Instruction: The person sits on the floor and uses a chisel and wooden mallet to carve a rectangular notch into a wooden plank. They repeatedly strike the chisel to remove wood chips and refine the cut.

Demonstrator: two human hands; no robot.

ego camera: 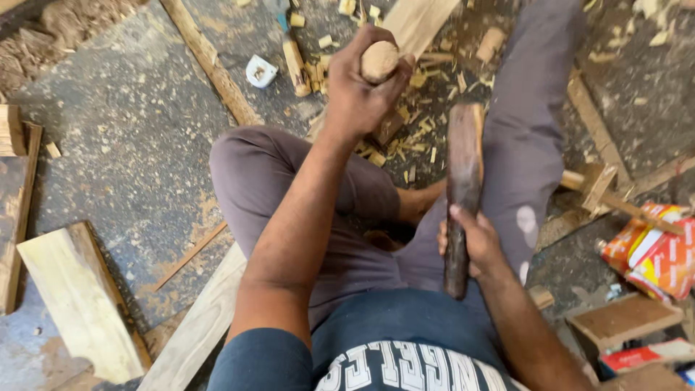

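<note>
I sit on a dusty concrete floor with my legs spread. My left hand (360, 87) is closed around the rounded wooden handle (379, 60) of a chisel held upright; its lower part is hidden by my fingers. It points down at a small wood block (389, 128) among chips between my legs. My right hand (471, 242) grips the handle of a dark wooden mallet (463, 174), whose head is raised beside the chisel and apart from it.
A pale plank (81, 300) lies at the left and a long board (199, 326) runs under my left leg. A thin strip (210, 61) lies at the top. A white tape measure (260, 71), an orange packet (655, 250) and scrap blocks (622, 318) are around.
</note>
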